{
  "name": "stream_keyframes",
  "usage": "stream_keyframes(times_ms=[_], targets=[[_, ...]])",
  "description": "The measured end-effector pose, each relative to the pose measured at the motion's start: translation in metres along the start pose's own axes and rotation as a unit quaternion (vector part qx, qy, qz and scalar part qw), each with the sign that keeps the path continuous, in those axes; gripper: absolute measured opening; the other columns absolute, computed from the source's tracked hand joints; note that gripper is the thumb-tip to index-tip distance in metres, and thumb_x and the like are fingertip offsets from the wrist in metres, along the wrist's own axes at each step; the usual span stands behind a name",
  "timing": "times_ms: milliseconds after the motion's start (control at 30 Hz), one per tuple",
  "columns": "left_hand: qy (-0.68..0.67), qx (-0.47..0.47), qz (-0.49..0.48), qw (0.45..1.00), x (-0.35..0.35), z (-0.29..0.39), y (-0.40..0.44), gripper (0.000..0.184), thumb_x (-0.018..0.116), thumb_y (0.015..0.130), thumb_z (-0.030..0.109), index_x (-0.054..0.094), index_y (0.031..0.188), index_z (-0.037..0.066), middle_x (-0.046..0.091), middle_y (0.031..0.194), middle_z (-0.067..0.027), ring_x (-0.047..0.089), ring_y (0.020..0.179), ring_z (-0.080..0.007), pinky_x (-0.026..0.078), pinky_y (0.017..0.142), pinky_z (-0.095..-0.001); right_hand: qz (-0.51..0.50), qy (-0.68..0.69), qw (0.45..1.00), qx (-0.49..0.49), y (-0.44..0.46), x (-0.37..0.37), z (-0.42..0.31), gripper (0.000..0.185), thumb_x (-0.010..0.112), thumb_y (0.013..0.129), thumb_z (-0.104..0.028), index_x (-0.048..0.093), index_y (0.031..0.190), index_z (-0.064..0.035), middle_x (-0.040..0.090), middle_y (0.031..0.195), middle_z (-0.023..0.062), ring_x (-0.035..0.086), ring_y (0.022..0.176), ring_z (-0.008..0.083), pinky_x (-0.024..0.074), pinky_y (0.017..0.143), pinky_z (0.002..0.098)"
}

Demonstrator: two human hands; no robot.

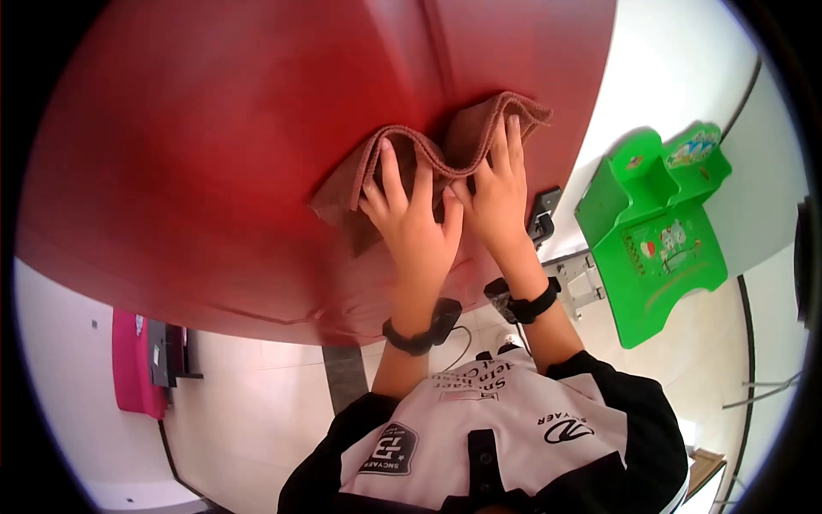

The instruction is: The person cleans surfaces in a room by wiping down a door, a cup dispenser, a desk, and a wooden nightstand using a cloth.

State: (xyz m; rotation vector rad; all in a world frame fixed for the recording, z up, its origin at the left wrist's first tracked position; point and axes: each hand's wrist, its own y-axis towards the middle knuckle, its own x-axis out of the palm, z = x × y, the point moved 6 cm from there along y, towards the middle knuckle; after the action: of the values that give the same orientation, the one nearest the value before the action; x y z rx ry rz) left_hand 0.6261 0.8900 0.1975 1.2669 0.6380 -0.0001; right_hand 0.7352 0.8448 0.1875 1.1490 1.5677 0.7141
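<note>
A brown cloth with a stitched hem lies bunched in wavy folds on a large glossy red surface. My left hand is on the cloth's left part, fingers stretched out and spread, their tips against the raised hem. To its right, my right hand presses on the cloth's other fold, with fingers extended too. The two thumbs come close together near the middle. Part of the cloth is hidden beneath both hands.
A green child's desk with a raised back stands on the right. Beside the red surface's right edge is a black clamp-like fitting. A magenta object and a dark box are at lower left. Pale tiles cover the floor.
</note>
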Motion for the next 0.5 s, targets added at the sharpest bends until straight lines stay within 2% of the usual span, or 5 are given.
stream_keyframes(times_ms=[167,267,400,433,500], targets=[[0.033,-0.008,-0.016,0.999,0.057,0.018,-0.009,0.049,0.058,0.084,0.029,0.055,0.129,0.012,0.037,0.144,-0.0158,0.042,0.116,-0.0367,0.026,0.101,-0.0524,0.069,-0.006,0.996,0.055,-0.003,-0.022,0.068,0.050,0.064,0.071,-0.008,0.055,0.120,-0.0013,0.035,0.140,0.0255,0.031,0.130,0.0482,0.0355,0.102,0.0519],[0.110,0.039,0.071,0.991,0.088,0.023,-0.031,0.053,0.059,0.086,0.035,0.051,0.133,0.012,0.034,0.145,-0.0176,0.043,0.112,-0.0364,0.027,0.098,-0.0502,0.079,-0.030,0.995,0.051,-0.011,-0.029,0.091,0.049,0.065,0.070,-0.005,0.055,0.118,-0.0013,0.037,0.138,0.0232,0.035,0.126,0.0476,0.0393,0.099,0.0501],[0.131,0.061,0.082,0.986,0.119,0.037,-0.062,0.037,0.066,0.081,0.026,0.065,0.118,0.019,0.044,0.137,-0.0074,0.038,0.105,-0.0245,0.032,0.093,-0.0365,0.084,-0.045,0.995,0.020,-0.028,-0.032,0.113,0.042,0.070,0.070,-0.004,0.060,0.110,-0.0016,0.042,0.133,0.0209,0.044,0.117,0.0429,0.0464,0.089,0.0456],[0.135,0.054,0.080,0.986,0.126,0.035,-0.069,0.037,0.066,0.081,0.026,0.065,0.118,0.019,0.044,0.137,-0.0074,0.038,0.105,-0.0245,0.032,0.093,-0.0365,0.077,-0.042,0.996,0.017,-0.035,-0.032,0.120,0.042,0.070,0.070,-0.004,0.060,0.110,-0.0016,0.042,0.133,0.0209,0.044,0.117,0.0429,0.0464,0.089,0.0456],[0.105,0.132,0.088,0.982,0.137,0.037,-0.085,0.033,0.067,0.081,0.023,0.068,0.114,0.021,0.045,0.134,-0.0034,0.039,0.102,-0.0215,0.033,0.090,-0.0317,0.028,-0.030,0.999,0.020,-0.049,-0.030,0.130,0.041,0.072,0.070,-0.006,0.061,0.110,-0.0016,0.044,0.130,0.0204,0.046,0.114,0.0420,0.0490,0.085,0.0423]])
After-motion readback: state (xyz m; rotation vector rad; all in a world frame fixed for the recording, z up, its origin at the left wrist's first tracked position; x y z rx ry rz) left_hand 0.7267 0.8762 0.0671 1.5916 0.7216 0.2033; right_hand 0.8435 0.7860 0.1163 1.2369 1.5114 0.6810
